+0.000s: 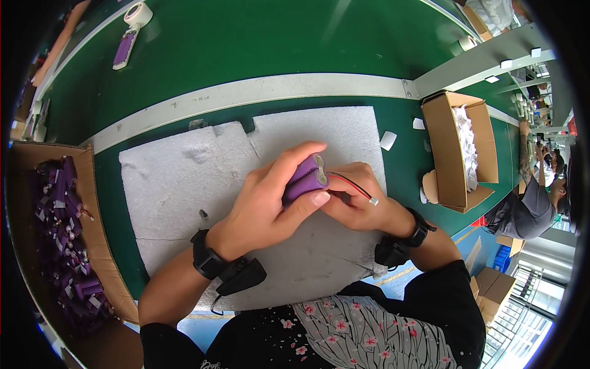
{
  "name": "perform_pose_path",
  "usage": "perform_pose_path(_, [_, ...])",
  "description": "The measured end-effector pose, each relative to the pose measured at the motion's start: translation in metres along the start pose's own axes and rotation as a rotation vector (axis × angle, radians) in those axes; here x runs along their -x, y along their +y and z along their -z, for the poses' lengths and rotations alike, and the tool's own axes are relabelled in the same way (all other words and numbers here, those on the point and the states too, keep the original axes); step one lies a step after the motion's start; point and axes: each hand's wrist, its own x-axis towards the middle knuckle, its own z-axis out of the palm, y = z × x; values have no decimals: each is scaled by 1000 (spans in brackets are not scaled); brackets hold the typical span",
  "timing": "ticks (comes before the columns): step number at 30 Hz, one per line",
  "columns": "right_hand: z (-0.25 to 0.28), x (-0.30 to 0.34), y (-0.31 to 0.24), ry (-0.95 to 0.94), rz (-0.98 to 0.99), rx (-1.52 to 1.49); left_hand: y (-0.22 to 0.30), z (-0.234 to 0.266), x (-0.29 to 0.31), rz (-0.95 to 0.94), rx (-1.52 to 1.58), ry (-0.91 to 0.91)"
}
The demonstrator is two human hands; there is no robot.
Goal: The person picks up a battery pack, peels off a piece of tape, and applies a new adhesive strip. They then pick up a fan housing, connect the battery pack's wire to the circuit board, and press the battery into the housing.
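A purple battery pack [301, 182], made of two cylindrical cells side by side, is gripped between the thumb and fingers of my left hand [261, 206]. Its pale end points right. From that end red and black wires [347, 181] curve over my right hand [362, 200] to a small white connector [373, 201]. My right hand is closed against the pack's wired end, its fingertips pinched together; what lies between them is hidden. Both hands are over a grey-white foam sheet [178, 166].
At the left, a cardboard box [101, 246] holds many purple battery packs [64, 227]. Another cardboard box [445, 154] with white paper pieces stands at the right. A metal rail [246, 90] crosses the green table [246, 37]. A tape roll [138, 15] lies far left; other people sit at right.
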Motion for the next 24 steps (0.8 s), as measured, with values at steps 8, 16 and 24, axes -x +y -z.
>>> perform_pose_path(8, [0,1,1,3,6,6,-1,-1,1,-1,0,-8])
perform_pose_path(16, [0,-1,0,1,4,35,-1,-1,1,-4,1,6])
perform_pose_path(24, [0,-1,-2,3,-11,29,1,1,1,6,-12,3])
